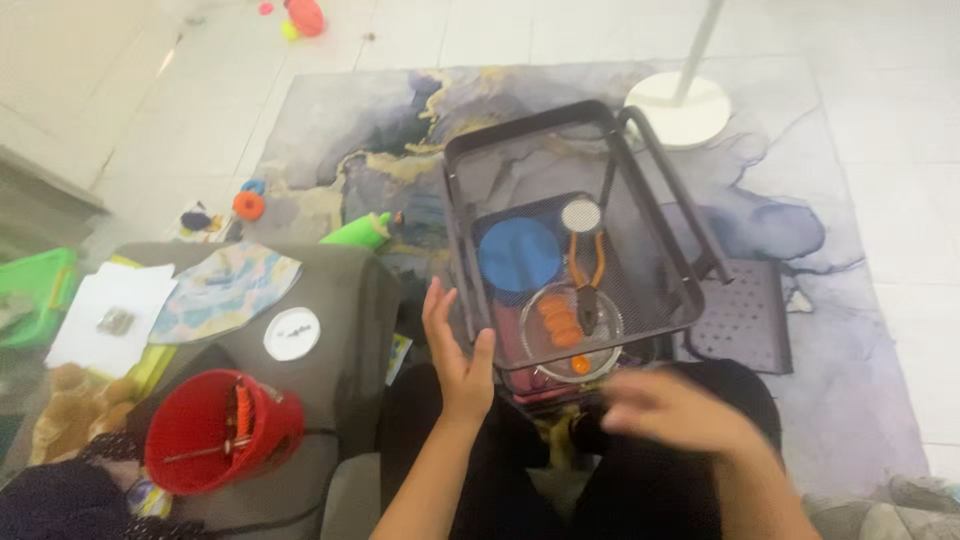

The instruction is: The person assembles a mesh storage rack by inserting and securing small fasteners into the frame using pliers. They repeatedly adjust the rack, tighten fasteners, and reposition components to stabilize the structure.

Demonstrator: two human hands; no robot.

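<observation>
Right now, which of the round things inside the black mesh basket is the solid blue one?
The blue disc, lying flat toward the basket's left side. The small white disc lies behind it, and the clear bowl of orange pieces sits nearer the hands.

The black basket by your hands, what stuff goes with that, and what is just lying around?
With the hands:
- left hand at the black mesh basket
- right hand, blurred
- inside the basket: blue lid, orange pliers, clear bowl of orange pieces

Lying about:
- red bucket
- green bottle
- white lamp base
- orange ring toy
</observation>
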